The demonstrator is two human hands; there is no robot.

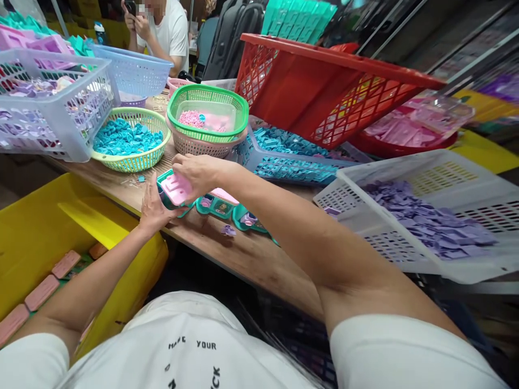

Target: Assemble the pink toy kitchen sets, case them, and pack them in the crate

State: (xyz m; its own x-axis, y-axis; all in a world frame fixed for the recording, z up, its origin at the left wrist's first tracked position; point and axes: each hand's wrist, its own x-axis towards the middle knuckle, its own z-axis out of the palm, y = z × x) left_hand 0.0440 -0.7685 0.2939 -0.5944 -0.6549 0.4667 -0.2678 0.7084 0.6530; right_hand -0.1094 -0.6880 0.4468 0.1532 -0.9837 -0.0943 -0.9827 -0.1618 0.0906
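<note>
Over the near edge of the wooden table, my left hand (153,208) wraps round the side of a small teal plastic box (164,199). My right hand (195,172) grips a pink plastic piece (177,188) at the top of that box; whether it is fixed there I cannot tell. Right of my hands, along the table edge, stand more teal boxes (219,206) with pink and purple parts inside, partly hidden by my right forearm. A small purple piece (228,230) lies in front of them.
Behind my hands are a yellow-green basket (156,159) of blue pieces and a green basket (174,111). A big red basket (279,86) looms at the right, above a white crate (389,259) holding purple pieces. A yellow bin (36,216) stands lower left. A person (174,32) holds a phone beyond.
</note>
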